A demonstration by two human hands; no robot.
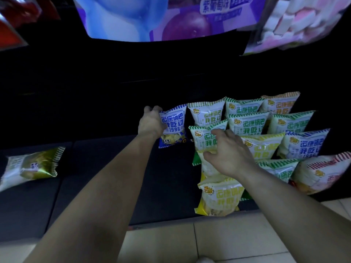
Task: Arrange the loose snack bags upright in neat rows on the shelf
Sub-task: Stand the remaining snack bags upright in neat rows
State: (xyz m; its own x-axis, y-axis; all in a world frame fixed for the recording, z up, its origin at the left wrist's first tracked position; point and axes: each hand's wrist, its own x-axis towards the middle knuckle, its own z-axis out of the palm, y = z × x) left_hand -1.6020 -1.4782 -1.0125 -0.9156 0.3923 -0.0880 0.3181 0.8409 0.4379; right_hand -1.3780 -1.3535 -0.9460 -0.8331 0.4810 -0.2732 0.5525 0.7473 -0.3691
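Blue-striped bag [173,126]: seen from the head view, it stands upright on the dark shelf [114,177] at the left end of the back row. Its long axis is vertical, and a narrow gap separates it from the green-striped bag [206,112] to its right.
Left hand [152,124]: it grips the blue-striped bag from the left, fingers curled round the upper left edge.
Right hand [229,152]: it holds nothing, fingers spread and loosely bent over the second-row green bag [203,137]. Whether it touches that bag cannot be told.
Rows: the upright bags fill the right part of the shelf. A yellow bag [218,198] stands at the front, just behind the shelf edge.
Loose bag [34,166]: it lies flat well apart on the left, long axis roughly left to right and slightly tilted.
Nearer hand: the left, since the loose bag lies out to its left and nearer the front edge.
Step judged: seating the blue-striped bag in line.
Next move judged: the left hand lets go, reaches left and turns the loose bag upright.
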